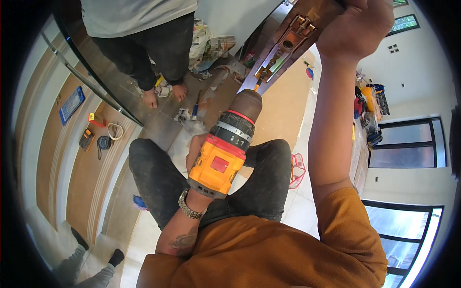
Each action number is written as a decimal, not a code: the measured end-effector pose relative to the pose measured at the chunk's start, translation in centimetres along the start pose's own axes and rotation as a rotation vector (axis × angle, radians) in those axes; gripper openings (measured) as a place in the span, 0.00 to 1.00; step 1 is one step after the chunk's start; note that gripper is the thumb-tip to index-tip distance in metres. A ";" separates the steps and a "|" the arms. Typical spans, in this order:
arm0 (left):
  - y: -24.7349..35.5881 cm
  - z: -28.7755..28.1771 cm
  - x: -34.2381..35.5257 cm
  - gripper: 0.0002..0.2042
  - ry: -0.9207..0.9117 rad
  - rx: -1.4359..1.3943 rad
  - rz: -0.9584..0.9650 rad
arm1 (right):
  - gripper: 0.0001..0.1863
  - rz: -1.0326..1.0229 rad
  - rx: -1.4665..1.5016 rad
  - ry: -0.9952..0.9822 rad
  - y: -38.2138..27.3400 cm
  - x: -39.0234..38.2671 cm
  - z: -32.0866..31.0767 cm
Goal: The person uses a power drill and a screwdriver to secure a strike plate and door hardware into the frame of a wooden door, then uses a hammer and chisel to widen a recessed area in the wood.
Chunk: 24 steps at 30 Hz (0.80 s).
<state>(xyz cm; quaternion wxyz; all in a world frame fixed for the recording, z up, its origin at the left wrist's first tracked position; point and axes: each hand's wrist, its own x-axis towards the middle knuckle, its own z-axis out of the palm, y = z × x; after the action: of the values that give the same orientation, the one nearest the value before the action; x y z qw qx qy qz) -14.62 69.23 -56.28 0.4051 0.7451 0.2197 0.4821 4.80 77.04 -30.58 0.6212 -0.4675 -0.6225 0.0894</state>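
L hand (195,152), near centre: fingers wrapped on drill (218,163), handle mostly hidden. Drill prob. heavy, hard-cased, nose-heavy; best held by handle, clear of chuck (247,105). Bit (258,87) at near end of fitting (294,34), far right of drill; contact unclear. Fitting appears metal: stiff, poss. slick; hold by edges. R hand (357,33), far right: curled by fitting's far end; fingertips hidden, can't tell if gripping.

The drill (222,149) lies before the fitting (291,37), perhaps touching.
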 end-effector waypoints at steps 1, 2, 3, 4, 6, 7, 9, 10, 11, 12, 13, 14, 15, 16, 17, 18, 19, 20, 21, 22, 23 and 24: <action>0.3 0.0 0.3 0.23 0.005 -0.003 -0.003 | 0.47 0.015 0.020 0.001 0.0 0.0 0.1; 0.9 0.0 0.9 0.23 0.026 -0.068 -0.061 | 0.47 0.016 0.021 -0.006 0.0 0.0 0.3; 1.2 0.0 1.2 0.24 0.047 -0.133 -0.118 | 0.47 -0.029 -0.026 0.004 0.0 0.0 0.5; 1.0 0.2 1.0 0.24 0.053 -0.134 -0.121 | 0.48 -0.073 -0.073 0.015 0.0 0.0 0.6; 0.4 0.5 0.4 0.22 0.031 -0.645 -0.492 | 0.49 -0.055 -0.097 0.082 0.1 -0.4 1.4; 0.1 0.3 0.4 0.22 0.039 -0.647 -0.492 | 0.50 -0.036 -0.122 0.157 0.2 -0.5 1.7; -0.2 -0.4 0.7 0.23 -0.027 -0.371 -0.324 | 0.50 -0.032 -0.138 0.112 -0.2 -0.7 1.5; 0.0 -0.4 1.0 0.24 -0.036 -0.412 -0.310 | 0.51 -0.029 -0.151 0.072 -0.2 -0.7 1.3; -0.4 -0.3 0.7 0.24 -0.034 -0.411 -0.311 | 0.51 -0.029 -0.150 0.070 0.3 -0.7 1.2; -1.1 -0.1 0.2 0.24 -0.041 -0.344 -0.293 | 0.51 -0.116 -0.164 0.076 1.0 -0.7 1.1; -1.5 0.0 -0.1 0.24 -0.049 -0.278 -0.275 | 0.52 -0.204 -0.178 0.082 1.4 -0.7 1.0; -1.6 0.1 0.0 0.24 -0.047 -0.279 -0.277 | 0.52 -0.202 -0.178 0.080 1.5 -0.7 0.9; -1.6 0.2 0.2 0.23 -0.016 -0.240 -0.251 | 0.52 -0.174 -0.173 0.073 1.6 -0.7 0.9; -1.6 0.2 0.5 0.21 0.016 -0.201 -0.224 | 0.52 -0.146 -0.169 0.066 1.5 -0.7 0.9; -1.5 0.1 0.7 0.21 0.017 -0.201 -0.226 | 0.52 -0.145 -0.168 0.064 1.2 -0.8 1.1; -1.3 0.1 1.0 0.21 0.031 -0.319 -0.249 | 0.52 -0.166 -0.184 0.045 0.8 -0.8 1.4; -1.0 -0.1 1.2 0.21 0.045 -0.437 -0.270 | 0.52 -0.187 -0.201 0.025 0.5 -0.8 1.7; -0.8 -0.9 1.1 0.25 -0.074 -0.161 -0.194 | 0.52 -0.190 -0.200 0.025 0.2 -0.7 1.6; -0.7 -0.8 1.0 0.25 -0.072 -0.160 -0.190 | 0.52 -0.160 -0.197 0.020 -0.1 -0.6 1.4; -0.8 -0.4 0.7 0.24 -0.034 -0.193 -0.185 | 0.52 -0.130 -0.194 0.013 -0.5 -0.4 1.4; -0.6 -0.1 0.6 0.24 0.000 -0.229 -0.182 | 0.52 -0.133 -0.196 0.015 -0.7 -0.4 1.4; -0.2 -0.1 0.5 0.24 -0.001 -0.229 -0.178 | 0.51 -0.036 -0.140 0.098 -0.9 -0.4 1.6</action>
<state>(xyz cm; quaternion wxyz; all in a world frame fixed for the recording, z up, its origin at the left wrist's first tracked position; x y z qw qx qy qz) -14.48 69.79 -56.17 0.5289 0.6719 0.2282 0.4656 2.98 77.04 -30.58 0.6182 -0.5024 -0.6043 0.0113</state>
